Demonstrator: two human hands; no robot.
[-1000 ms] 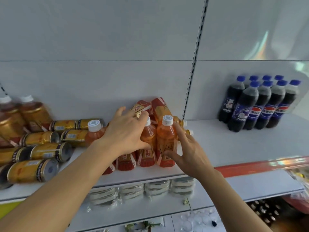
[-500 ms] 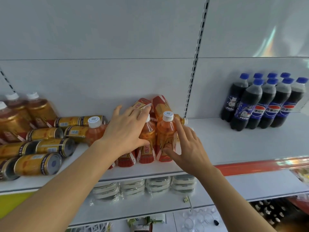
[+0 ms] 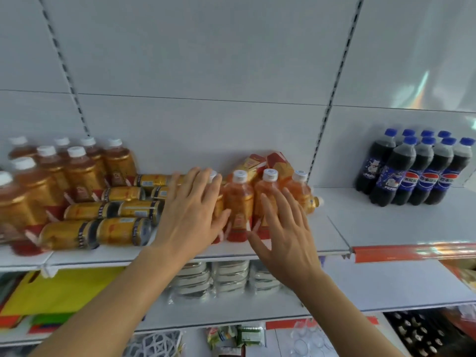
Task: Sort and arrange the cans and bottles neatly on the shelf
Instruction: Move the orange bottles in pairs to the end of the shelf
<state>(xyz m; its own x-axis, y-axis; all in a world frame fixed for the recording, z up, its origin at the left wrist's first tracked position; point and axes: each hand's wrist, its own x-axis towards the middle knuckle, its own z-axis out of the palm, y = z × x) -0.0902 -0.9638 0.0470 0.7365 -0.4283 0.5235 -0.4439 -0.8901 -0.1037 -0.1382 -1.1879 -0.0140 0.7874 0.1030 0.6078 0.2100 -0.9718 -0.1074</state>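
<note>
White shelf (image 3: 334, 228), white slotted back panel (image 3: 206, 73); both hands' fingers (image 3: 195, 186) spread flat, gripping nothing, against orange bottles (image 3: 238, 202).

The left hand (image 3: 192, 211) hides most of one orange bottle (image 3: 215, 191) (only cap & a sliver show). The right hand (image 3: 283, 228) covers the lower labels of two more. Tea bottles (image 3: 15, 202) at far left are cut by the frame edge & blurred. Cola bottles (image 3: 417, 171): label print too small to read.
</note>
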